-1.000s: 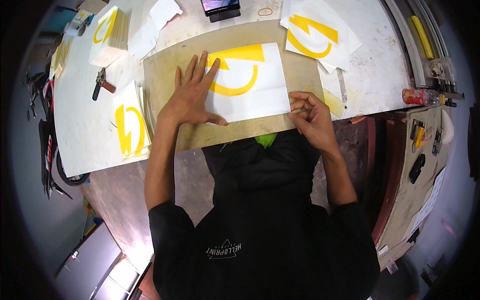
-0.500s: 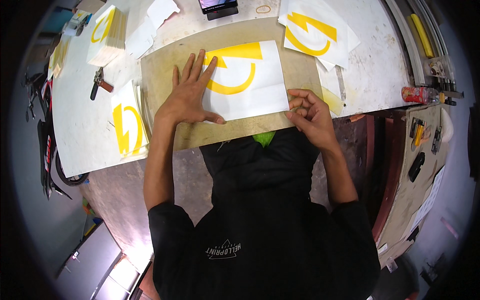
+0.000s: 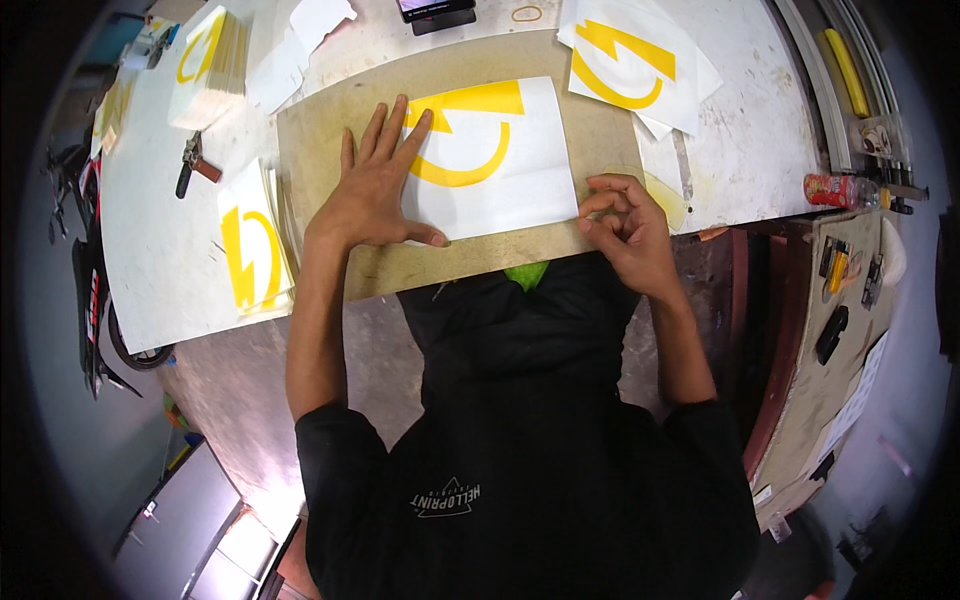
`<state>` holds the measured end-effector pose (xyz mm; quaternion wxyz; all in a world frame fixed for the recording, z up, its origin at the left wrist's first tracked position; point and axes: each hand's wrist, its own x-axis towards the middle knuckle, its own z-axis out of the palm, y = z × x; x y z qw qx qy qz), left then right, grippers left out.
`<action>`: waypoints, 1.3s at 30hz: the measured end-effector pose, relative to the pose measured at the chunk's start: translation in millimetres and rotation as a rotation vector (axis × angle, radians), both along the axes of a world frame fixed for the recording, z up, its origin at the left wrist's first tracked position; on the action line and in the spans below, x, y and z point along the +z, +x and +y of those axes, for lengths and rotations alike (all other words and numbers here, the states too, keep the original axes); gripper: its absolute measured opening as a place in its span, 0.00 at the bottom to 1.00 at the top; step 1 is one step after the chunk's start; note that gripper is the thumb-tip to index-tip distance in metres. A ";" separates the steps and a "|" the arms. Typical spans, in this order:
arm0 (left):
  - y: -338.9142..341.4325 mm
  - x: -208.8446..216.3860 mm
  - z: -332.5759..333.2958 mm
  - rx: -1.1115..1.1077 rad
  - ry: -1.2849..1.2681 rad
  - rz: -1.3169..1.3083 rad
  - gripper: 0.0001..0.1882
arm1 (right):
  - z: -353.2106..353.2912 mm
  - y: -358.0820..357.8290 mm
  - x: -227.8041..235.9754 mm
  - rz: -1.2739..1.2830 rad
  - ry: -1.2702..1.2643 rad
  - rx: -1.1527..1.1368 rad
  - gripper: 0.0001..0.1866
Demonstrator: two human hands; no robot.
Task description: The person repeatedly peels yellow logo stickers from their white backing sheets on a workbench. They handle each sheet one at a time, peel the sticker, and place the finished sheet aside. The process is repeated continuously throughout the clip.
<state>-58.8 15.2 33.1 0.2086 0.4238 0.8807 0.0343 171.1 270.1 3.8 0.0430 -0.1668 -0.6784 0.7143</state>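
Note:
A white paper sheet (image 3: 510,200) with a yellow printed design lies in front of me on a tan board (image 3: 610,150). My left hand (image 3: 370,195) is spread flat over its left side, fingers pointing away and thumb out along the near edge. At the sheet's near right corner is my right hand (image 3: 630,230), its fingers curled and the thumb and a fingertip closed at the corner. How much paper lies between those fingertips is hard to see.
Printed sheets (image 3: 250,245) are stacked left of the board, and a taller stack (image 3: 210,75) stands behind. More printed sheets (image 3: 625,65) lie far right. A stapler-like tool (image 3: 195,165), a phone (image 3: 435,12) and a plastic bottle (image 3: 840,190) also rest on the white table (image 3: 150,240).
My right hand has shifted slightly right, its thumb and fingers drawing closer together at the sheet's corner. The left hand stays spread on the sheet, which has barely moved.

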 end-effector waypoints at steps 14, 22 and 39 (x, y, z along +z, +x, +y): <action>-0.3 0.4 1.6 0.003 0.010 -0.016 0.85 | -54.3 2.5 10.0 -0.306 -0.367 -0.329 0.12; 0.4 -0.7 0.3 0.006 0.025 -0.011 0.85 | -68.2 -8.2 8.9 -0.268 -0.397 -0.453 0.15; -1.3 -5.5 -1.8 -0.008 0.066 -0.011 0.85 | -81.5 -8.9 10.1 -0.291 -0.502 -0.521 0.17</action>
